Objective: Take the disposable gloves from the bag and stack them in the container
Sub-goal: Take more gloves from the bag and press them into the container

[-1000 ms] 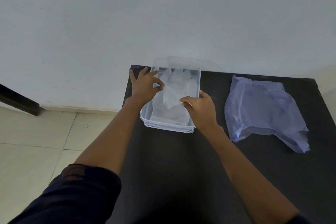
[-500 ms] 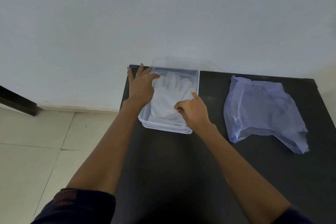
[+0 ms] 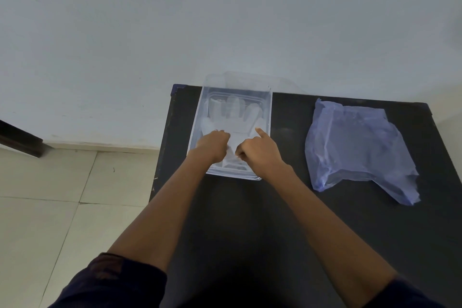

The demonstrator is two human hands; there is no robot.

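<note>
A clear plastic container [image 3: 271, 110] stands at the back left of the black table [image 3: 272, 222]. A translucent white disposable glove [image 3: 233, 114] lies flat inside it, fingers pointing to the wall. Both my hands are inside the container, over the glove's cuff end. My left hand [image 3: 213, 145] has its fingers curled down onto the glove. Beside it, my right hand [image 3: 258, 151] pinches the glove with its forefinger stretched out. The pale blue plastic bag [image 3: 357, 147] lies crumpled to the right, apart from the container.
A clear lid [image 3: 252, 80] seems to lean on the white wall behind the container. The table's left edge runs just beside the container, with tiled floor [image 3: 50, 207] below. A dark furniture leg [image 3: 22, 140] stands at far left.
My left hand has left the container's left rim and come down onto the glove beside my right hand. The glove has been laid flat in the container.
</note>
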